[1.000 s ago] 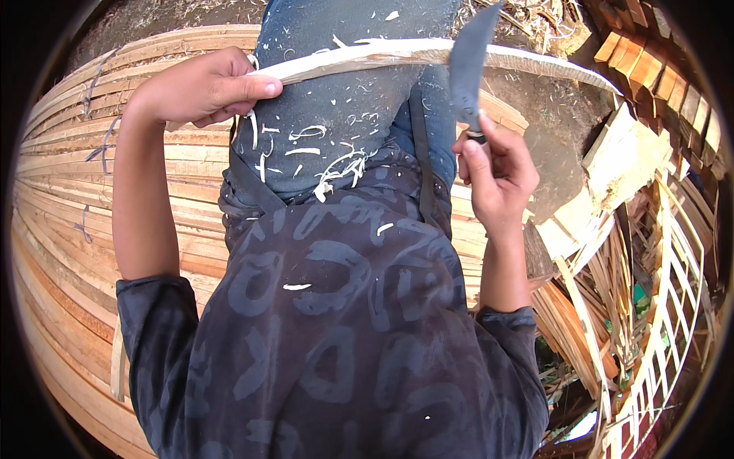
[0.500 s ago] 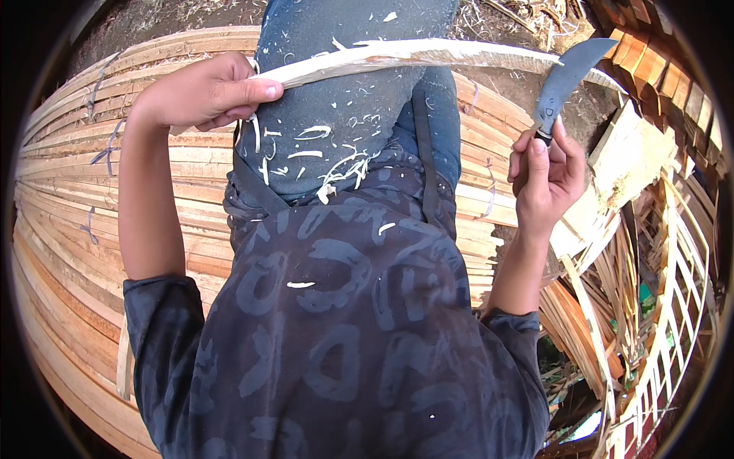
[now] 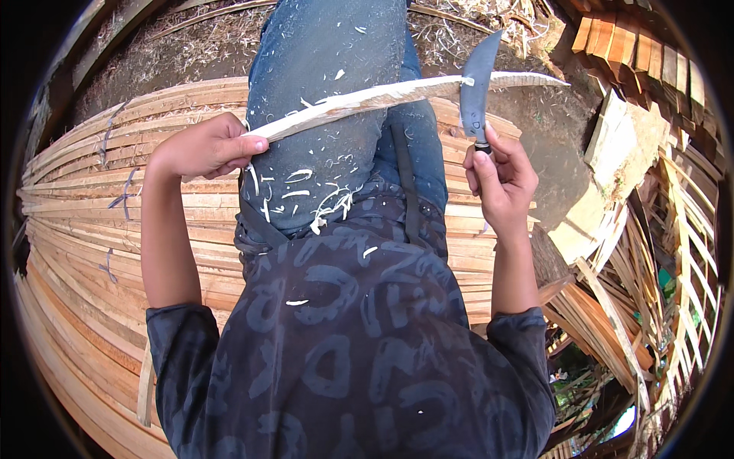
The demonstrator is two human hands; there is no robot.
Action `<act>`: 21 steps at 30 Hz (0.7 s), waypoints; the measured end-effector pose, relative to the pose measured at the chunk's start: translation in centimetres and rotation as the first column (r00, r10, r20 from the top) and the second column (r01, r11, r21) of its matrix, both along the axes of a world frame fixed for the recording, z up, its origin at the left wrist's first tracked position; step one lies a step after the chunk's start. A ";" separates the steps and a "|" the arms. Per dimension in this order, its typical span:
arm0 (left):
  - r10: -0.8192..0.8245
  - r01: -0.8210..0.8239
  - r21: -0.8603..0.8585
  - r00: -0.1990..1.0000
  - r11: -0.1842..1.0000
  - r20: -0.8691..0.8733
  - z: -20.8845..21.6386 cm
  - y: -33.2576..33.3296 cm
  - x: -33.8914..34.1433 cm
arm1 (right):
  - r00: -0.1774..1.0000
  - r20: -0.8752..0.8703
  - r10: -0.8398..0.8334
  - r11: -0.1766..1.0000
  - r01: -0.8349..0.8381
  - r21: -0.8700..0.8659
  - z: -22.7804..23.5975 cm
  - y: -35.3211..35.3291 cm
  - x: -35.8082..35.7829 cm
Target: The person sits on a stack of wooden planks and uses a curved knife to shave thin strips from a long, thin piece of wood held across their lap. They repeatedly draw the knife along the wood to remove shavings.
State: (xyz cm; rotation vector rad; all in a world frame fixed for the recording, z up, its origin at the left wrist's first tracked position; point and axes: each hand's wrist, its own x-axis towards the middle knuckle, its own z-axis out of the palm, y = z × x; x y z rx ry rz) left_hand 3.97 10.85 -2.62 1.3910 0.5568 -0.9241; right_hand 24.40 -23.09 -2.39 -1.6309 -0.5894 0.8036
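A long, pale wooden strip [image 3: 359, 99] lies across my thigh, its surface freshly shaved. Its left end is gripped by my left hand [image 3: 210, 147], thumb on top and fingers curled beneath. On the other side, my right hand [image 3: 501, 176] is closed round the short dark handle of a knife [image 3: 475, 84]. The broad, curved grey blade points up and away, crossing the strip toward its far right part; a pale shaving sits against the blade there. Curled wood shavings [image 3: 332, 208] are scattered over my jeans and shirt.
Bundles of sawn wooden slats [image 3: 84, 229], tied with thin cord, spread beneath and to my left. Stacked wood pieces [image 3: 638, 50] stand at the far right. Below them are a pale board [image 3: 623, 145], loose strips and a slatted lattice [image 3: 692, 306]. Shavings litter the dirt.
My right hand has brought the knife leftward along the strip, the blade now more upright. The strip's right end has swung lower and left, while my left hand keeps its hold.
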 end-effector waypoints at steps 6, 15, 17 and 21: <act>-0.018 0.018 0.017 1.000 1.000 0.024 0.3 -0.1 0.3 | 0.997 0.061 -0.042 0.997 0.046 -0.062 -0.6 0.1 -1.7; -0.035 0.034 0.036 0.998 0.999 0.049 0.1 -0.4 -0.1 | 0.991 -0.028 -0.132 0.989 0.133 0.057 -0.1 0.0 -0.6; -0.026 0.025 0.046 0.999 0.999 0.020 0.6 -0.5 0.0 | 0.907 -0.161 -0.389 0.886 0.416 0.203 0.5 1.1 0.6; -0.013 0.013 0.026 1.000 1.000 0.014 0.4 -0.2 0.0 | 0.979 0.108 -0.170 0.985 0.172 -0.006 0.2 -0.4 0.1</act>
